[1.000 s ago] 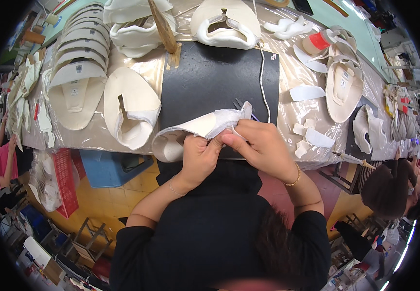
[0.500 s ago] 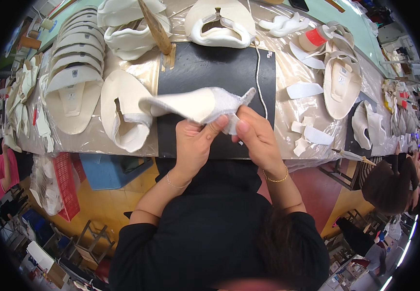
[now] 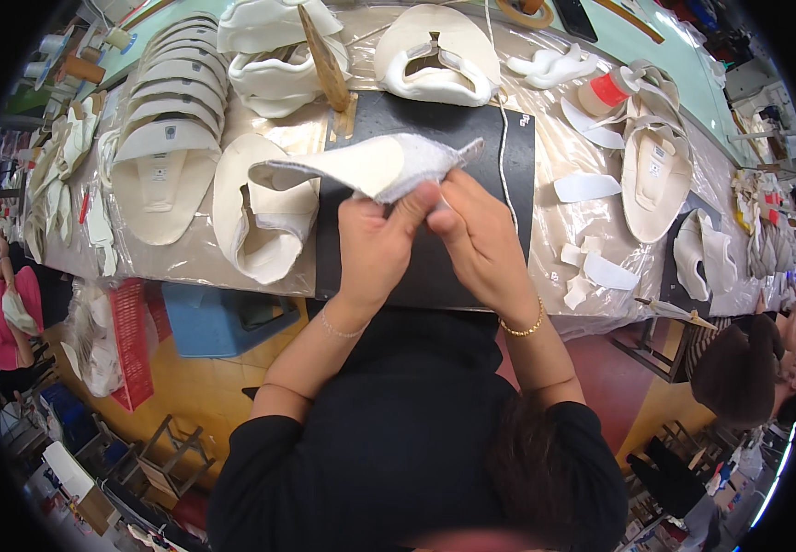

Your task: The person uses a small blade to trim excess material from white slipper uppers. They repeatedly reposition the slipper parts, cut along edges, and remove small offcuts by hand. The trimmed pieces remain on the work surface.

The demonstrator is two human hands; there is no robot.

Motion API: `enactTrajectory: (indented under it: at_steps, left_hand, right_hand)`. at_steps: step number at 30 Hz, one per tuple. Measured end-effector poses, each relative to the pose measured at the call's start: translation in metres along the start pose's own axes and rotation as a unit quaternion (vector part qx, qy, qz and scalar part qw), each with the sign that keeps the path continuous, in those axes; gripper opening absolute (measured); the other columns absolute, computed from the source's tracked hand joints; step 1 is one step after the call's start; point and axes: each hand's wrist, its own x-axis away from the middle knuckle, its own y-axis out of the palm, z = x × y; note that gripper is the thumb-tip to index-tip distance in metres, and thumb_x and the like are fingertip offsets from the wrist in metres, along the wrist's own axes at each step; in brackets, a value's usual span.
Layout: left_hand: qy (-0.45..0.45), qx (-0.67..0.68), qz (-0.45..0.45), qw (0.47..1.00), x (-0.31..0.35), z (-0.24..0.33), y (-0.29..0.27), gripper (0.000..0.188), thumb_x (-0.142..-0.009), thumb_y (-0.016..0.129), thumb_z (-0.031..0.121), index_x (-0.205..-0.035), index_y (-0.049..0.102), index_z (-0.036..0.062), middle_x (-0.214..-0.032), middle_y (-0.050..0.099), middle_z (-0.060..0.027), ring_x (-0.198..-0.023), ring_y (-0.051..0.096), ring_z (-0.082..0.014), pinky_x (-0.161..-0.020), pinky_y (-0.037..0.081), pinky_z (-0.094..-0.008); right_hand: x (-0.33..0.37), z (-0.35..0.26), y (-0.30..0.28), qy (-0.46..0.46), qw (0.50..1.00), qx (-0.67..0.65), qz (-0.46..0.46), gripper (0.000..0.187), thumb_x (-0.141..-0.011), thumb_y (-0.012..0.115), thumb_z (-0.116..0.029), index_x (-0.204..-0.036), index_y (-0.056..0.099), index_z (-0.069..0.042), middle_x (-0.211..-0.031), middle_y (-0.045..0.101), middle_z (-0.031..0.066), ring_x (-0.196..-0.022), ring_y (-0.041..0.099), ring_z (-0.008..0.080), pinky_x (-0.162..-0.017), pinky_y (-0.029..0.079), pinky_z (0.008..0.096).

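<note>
Pinching one cream shoe upper [image 3: 381, 166], two hands [image 3: 375, 247] [image 3: 482, 235] (close together) hover over one mat [image 3: 425, 276].

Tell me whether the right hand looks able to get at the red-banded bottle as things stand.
Probably yes, once free: the right hand pinches the cream shoe upper. Toward the red-banded bottle, the white cord and flat white pieces lie low; nothing tall seems to block it.
</note>
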Motion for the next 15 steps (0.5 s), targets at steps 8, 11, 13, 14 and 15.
enactTrajectory:
  at_steps: [8, 11, 13, 14, 15]
  left_hand:
    - [0.016, -0.056, 0.029, 0.998, -0.068, -0.026, 0.002, 0.037, -0.095, 0.065, 0.023, -0.067, 0.059, -0.0004, -0.061, 0.052, 0.0052, -0.056, 0.04, -0.003, -0.047, 0.034, -0.0239]
    - [-0.014, -0.058, 0.024, 0.998, -0.085, -0.032, 0.004, 0.034, -0.093, 0.068, 0.019, -0.066, 0.058, 0.0002, -0.06, 0.053, 0.0026, -0.052, 0.042, -0.0053, -0.044, 0.036, -0.025]
    - [-0.047, -0.019, 0.02, 0.999, -0.09, -0.036, 0.003, 0.034, -0.091, 0.07, 0.017, -0.064, 0.056, 0.0014, -0.058, 0.052, 0.0011, -0.049, 0.043, -0.007, -0.043, 0.036, -0.0259]
    - [-0.064, -0.03, 0.029, 0.997, -0.092, -0.038, 0.002, 0.034, -0.09, 0.071, 0.016, -0.063, 0.056, 0.0021, -0.058, 0.052, 0.0008, -0.049, 0.042, -0.0074, -0.042, 0.036, -0.0262]
    - [-0.067, -0.029, 0.033, 0.997, -0.095, -0.041, 0.0, 0.035, -0.089, 0.071, 0.016, -0.062, 0.055, 0.0028, -0.057, 0.051, 0.0006, -0.048, 0.042, -0.0078, -0.042, 0.035, -0.0265]
  right_hand:
    - [-0.045, 0.034, 0.02, -0.005, 0.991, 0.05, 0.127, 0.037, -0.1, 0.052, -0.025, -0.075, 0.056, 0.001, -0.068, 0.053, 0.0168, -0.063, 0.053, 0.0357, -0.057, 0.041, 0.0432]
    - [-0.052, 0.048, 0.026, 0.003, 0.986, 0.023, 0.166, 0.039, -0.101, 0.051, -0.026, -0.074, 0.057, 0.001, -0.066, 0.055, 0.017, -0.06, 0.053, 0.0361, -0.056, 0.041, 0.0432]
    - [-0.05, 0.055, 0.031, 0.002, 0.983, 0.023, 0.18, 0.04, -0.101, 0.051, -0.026, -0.073, 0.058, 0.001, -0.066, 0.058, 0.0161, -0.058, 0.055, 0.0341, -0.055, 0.041, 0.0419]
    - [-0.048, 0.057, 0.033, 0.01, 0.983, 0.016, 0.181, 0.04, -0.101, 0.051, -0.026, -0.072, 0.058, 0.001, -0.066, 0.058, 0.0156, -0.058, 0.055, 0.0332, -0.055, 0.042, 0.0415]
    - [-0.047, 0.059, 0.036, 0.016, 0.983, 0.007, 0.181, 0.04, -0.1, 0.051, -0.027, -0.072, 0.058, 0.001, -0.066, 0.059, 0.0152, -0.058, 0.055, 0.0324, -0.055, 0.042, 0.0411]
